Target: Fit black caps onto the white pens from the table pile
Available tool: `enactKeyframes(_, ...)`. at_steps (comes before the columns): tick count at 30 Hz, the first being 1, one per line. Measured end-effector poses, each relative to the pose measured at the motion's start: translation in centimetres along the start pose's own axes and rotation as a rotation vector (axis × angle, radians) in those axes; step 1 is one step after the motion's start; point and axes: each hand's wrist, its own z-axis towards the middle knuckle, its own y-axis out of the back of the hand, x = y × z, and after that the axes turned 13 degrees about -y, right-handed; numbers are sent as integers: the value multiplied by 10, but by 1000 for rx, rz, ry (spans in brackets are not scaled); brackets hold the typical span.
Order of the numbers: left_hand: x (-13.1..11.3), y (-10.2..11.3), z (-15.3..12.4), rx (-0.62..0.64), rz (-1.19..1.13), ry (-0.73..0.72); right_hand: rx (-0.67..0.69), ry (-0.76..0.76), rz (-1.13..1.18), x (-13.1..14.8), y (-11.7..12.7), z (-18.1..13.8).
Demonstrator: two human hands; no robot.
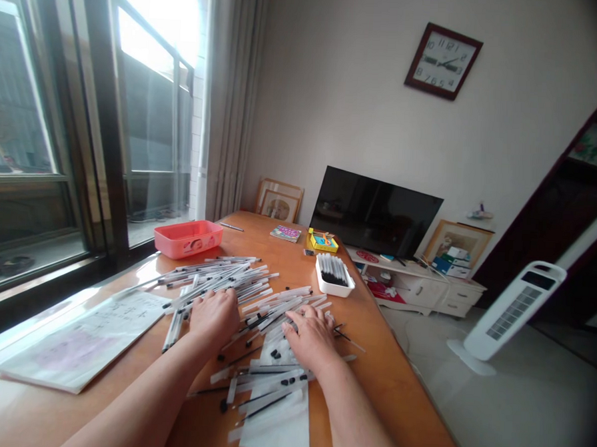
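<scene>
My left hand [214, 318] rests at the near edge of a heap of clear pens with black caps [240, 274]. Its fingers curl downward and their tips are hidden, so what they hold does not show. My right hand [311, 336] lies over loose clear pen barrels [294, 302], thumb and fingers spread. Between my forearms, more barrels, thin black refills [269, 405] and small black caps [275, 354] are scattered over a white paper sheet [282, 436].
A red plastic box [188, 239] stands back left, near a printed booklet [87, 339]. At the right edge sits a white tray [336, 289] of upright-leaning pens. Farther back are a yellow box [322, 241] and a small colourful book [285, 233]. A white tower fan [514, 315] stands on the floor.
</scene>
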Motion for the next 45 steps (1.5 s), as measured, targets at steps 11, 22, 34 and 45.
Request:
enactKeyframes(11,-5,4,3,-69,-516,-105,-189,16,461,-8,-4,9)
enactKeyframes(22,-40,9,-17,-93,-856,-389,-1,-299,1412,10,12,4)
enactKeyframes(34,-70,36,-32,-59,-920,-410,-75,-305,1527,11,32,-2)
enactKeyframes(45,-66,31,-32,216,-1593,-11,7,-224,1264,-2,27,3)
